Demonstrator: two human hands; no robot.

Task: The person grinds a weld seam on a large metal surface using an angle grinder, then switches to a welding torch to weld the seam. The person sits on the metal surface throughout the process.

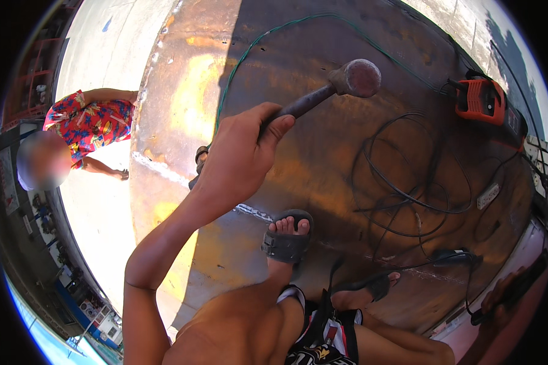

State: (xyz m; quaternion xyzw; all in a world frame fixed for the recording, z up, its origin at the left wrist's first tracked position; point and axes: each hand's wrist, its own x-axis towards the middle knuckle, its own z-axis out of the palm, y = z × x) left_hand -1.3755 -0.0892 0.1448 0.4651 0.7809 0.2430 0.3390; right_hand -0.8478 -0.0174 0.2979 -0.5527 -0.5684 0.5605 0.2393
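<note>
My left hand is closed round the handle of a hammer. The hammer is raised above a rusty metal sheet, its round, worn head pointing up and to the right. At the right rim, my right hand is wrapped round a long dark tool with a black cord; shadow hides its exact kind. Under my left wrist, a brass-coloured metal piece shows at the end of a green cable. A whitish seam runs across the sheet beside my sandalled left foot.
An orange and black machine stands on the sheet at the far right. Loops of black cable lie before it, near a white power strip. A dark object rests by my right foot. Beyond the left edge is a person in a red patterned shirt.
</note>
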